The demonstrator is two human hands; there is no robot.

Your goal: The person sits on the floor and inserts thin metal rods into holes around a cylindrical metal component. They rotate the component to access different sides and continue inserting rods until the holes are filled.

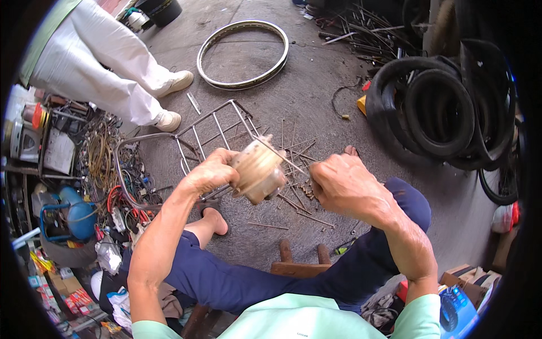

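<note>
My left hand point(216, 171) is closed on the side of a wheel hub point(257, 169), a worn, dirty drum of dull metal held up above the floor. Across the hub's right side runs a thin metal rod point(292, 164), slanting down to my right hand point(345, 183), whose fingers are closed round its lower end. Whether the rod touches the hub or passes through its flange, I cannot tell. Below the hub, several loose spokes point(302, 212) lie scattered on the ground. A bare wheel rim point(243, 86) lies flat farther off.
A metal rack point(214, 125) lies at the left, near tangled wires point(101, 152) and a blue compressor-like tank point(79, 212). Another person in white trousers point(93, 62) stands at far left. Black tyres point(395, 113) pile up on the right. A low wooden stool point(299, 269) is between my legs.
</note>
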